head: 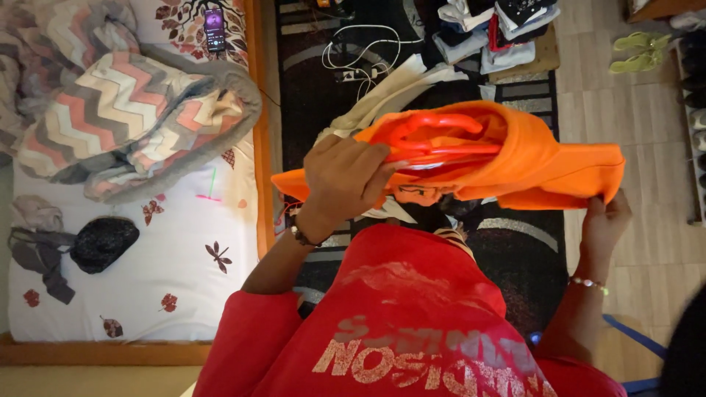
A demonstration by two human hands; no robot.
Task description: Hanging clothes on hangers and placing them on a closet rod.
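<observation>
1. Left hand [344, 179] up in front of the chest, fingers curled tight onto the near edge of the orange garment [529, 158], right by the red hanger [434, 140].
2. Right hand [604, 222] out wide, closed around the garment's far lower corner, thumb side pressing into the cloth from below.
3. The orange garment stretches between both hands, held in the air over the dark patterned rug [515, 235], its opening gaping towards the camera.
4. Inside that opening, the red hanger sits bunched in the fabric; I can't tell whether the left fingers actually touch it.
5. A beaded bracelet [300, 235] on the left wrist, a pale one [588, 283] on the right.
6. Off to the left, the bed [184, 294] with its leaf-print sheet, a chevron blanket [125, 110] heaped on it, a phone [214, 29] near the top.
7. Beyond the garment, folded clothes [493, 29] and a white cable [360, 51] on the rug.
</observation>
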